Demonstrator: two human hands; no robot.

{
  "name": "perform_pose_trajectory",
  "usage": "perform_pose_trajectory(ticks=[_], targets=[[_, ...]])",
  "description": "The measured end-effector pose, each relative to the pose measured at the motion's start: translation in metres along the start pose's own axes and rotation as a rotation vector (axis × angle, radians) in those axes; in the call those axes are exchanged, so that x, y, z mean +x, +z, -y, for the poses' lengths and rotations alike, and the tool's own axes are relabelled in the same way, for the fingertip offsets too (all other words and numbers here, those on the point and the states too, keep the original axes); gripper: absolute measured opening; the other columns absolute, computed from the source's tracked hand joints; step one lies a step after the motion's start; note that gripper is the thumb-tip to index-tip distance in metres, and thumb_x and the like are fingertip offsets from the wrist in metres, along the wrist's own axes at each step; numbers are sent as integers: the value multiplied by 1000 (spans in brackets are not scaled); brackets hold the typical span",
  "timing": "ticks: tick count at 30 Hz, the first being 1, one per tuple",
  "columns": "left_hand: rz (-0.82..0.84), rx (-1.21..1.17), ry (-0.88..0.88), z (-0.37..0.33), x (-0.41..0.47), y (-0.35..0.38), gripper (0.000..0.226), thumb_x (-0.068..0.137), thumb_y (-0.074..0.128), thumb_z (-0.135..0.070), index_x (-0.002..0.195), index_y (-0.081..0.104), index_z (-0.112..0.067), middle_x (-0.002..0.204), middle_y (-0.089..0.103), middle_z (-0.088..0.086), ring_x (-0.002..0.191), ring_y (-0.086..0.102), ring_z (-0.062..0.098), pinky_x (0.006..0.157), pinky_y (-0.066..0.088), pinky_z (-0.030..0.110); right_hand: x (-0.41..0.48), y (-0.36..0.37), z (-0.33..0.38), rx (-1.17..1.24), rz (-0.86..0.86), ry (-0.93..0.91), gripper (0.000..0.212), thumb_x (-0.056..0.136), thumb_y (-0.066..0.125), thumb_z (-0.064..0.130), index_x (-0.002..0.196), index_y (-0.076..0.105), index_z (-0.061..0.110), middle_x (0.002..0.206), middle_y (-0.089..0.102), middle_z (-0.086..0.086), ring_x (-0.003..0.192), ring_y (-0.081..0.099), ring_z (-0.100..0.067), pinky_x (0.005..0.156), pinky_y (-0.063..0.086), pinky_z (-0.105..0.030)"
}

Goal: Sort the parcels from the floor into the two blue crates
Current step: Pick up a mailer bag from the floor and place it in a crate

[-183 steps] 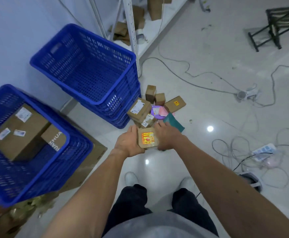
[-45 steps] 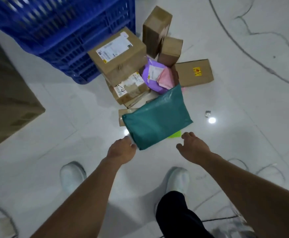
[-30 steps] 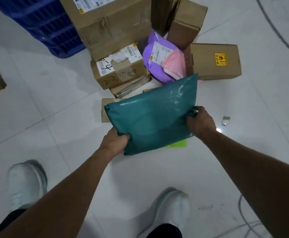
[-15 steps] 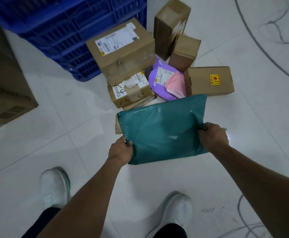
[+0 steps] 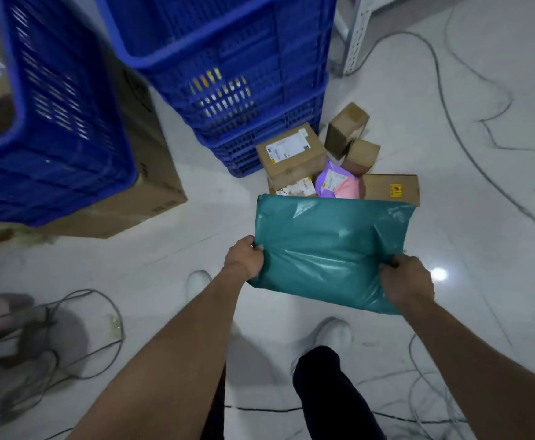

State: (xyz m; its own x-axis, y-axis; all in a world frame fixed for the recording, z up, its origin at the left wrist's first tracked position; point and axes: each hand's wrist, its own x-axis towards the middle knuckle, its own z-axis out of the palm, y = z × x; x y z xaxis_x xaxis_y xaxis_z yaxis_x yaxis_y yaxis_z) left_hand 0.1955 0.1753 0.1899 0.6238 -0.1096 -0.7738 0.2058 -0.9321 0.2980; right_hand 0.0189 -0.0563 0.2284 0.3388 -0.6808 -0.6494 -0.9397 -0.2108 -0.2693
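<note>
I hold a teal plastic mailer bag (image 5: 329, 246) in the air above the floor. My left hand (image 5: 244, 257) grips its left edge and my right hand (image 5: 405, 285) grips its lower right corner. Behind the bag lies the parcel pile: a labelled cardboard box (image 5: 291, 152), a purple mailer (image 5: 331, 181) with a pink one (image 5: 348, 188), a flat box with a yellow sticker (image 5: 391, 190) and two small boxes (image 5: 347, 130). One blue crate (image 5: 228, 58) stands behind the pile. The other blue crate (image 5: 47, 128) is at the left.
The left crate sits on a large cardboard box (image 5: 151, 185). Cables (image 5: 469, 128) run over the white floor at the right, and more cables (image 5: 53, 338) lie at the lower left. A metal shelf post (image 5: 356, 33) stands at the top right. My shoes (image 5: 332, 333) are below the bag.
I have lifted the teal bag off the pile with both hands. My view rose and pulled back, so both crates now show.
</note>
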Motion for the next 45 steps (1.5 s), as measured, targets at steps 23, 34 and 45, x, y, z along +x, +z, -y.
perform_pose_trajectory(ticks=[23,34,45], targets=[[-393,-533,-2,133,-208,-362,20,100,52,-32,102,60,-13,105,66,9,101,61,32,88,49,37,-270,-60,365,-38,43,-396,23,97,48,22,91,63,6,109,66,-20,102,59,-37,89,44,-37],[-497,-527,186,178,-182,-535,38,97,59,-29,68,37,-17,63,43,-1,62,43,20,59,29,36,-316,-44,540,-50,4,-613,30,102,46,28,101,63,3,101,65,-18,87,57,-32,73,45,-37],[-605,-486,167,174,-101,-681,35,101,52,-28,72,39,-13,71,42,5,66,43,23,61,28,36,-284,-6,719,-149,24,-753,24,97,43,30,87,50,10,90,60,-12,80,56,-31,61,40,-34]])
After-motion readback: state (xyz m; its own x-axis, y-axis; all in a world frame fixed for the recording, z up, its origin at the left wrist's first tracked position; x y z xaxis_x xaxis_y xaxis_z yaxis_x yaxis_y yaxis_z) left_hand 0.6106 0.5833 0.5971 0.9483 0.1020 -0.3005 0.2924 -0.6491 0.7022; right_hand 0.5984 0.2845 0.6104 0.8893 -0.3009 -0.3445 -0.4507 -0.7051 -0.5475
